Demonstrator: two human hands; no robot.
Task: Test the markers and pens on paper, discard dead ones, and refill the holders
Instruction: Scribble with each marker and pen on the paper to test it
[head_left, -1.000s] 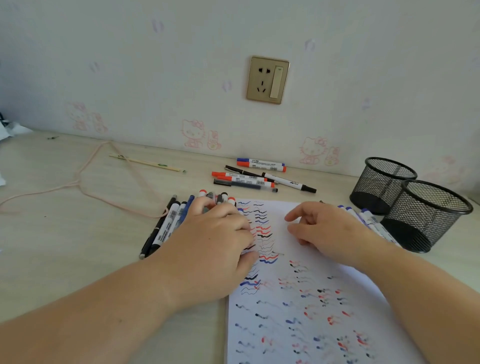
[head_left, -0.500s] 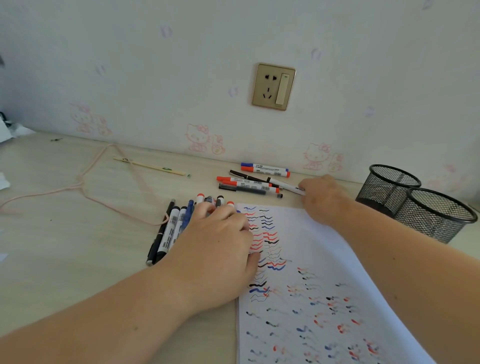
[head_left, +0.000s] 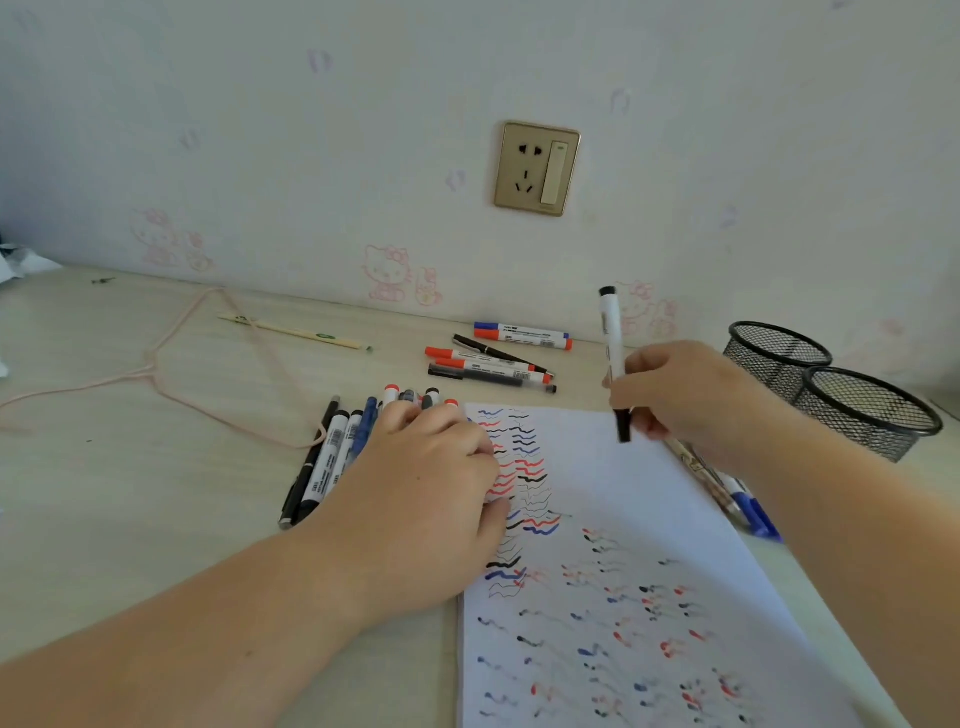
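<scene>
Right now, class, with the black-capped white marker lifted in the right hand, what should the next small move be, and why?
Probably pull the cap off. The right hand holds the black-capped white marker upright above the white scribbled paper, its lower end still capped black, so it cannot mark yet. The left hand is pressing the paper's edge nearby.

White paper (head_left: 613, 467) bears red, blue and black squiggles; black mesh holders (head_left: 865, 410); gold socket (head_left: 536, 169)

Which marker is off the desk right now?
The black-capped white marker held upright in the right hand; all others lie flat on the desk.
</scene>
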